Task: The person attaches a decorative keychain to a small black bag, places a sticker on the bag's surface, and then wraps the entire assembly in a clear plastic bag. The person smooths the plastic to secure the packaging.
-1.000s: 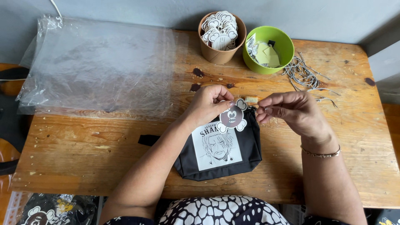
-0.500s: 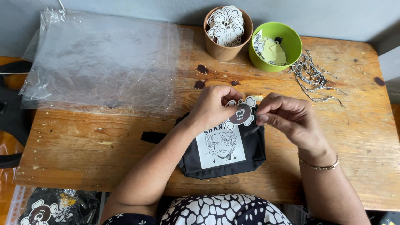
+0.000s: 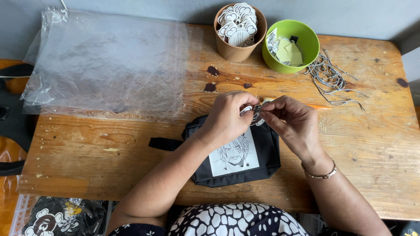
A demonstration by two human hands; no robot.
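Worn wooden table under me; black pouch lies flat near its front edge, long axis left-right. My left hand and right hand meet just above its far rim, both pinching the small black-and-white tag between fingertips.

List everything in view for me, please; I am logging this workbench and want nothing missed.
wooden table: one, brown, fills the view
clear plastic bags: a stack, transparent, table's left part
paper cup: one, brown, back edge, full of white and black tags
bowl: one, green, beside the cup, holds paper slips
cords: a loose bundle, black and white, right of the bowl
pouch: one, black with a white drawn panel, under the hands
tag: one, black and white, pinched between both hands
bracelet: one, metal, right wrist
left hand: fingers on the tag
right hand: fingers on the tag
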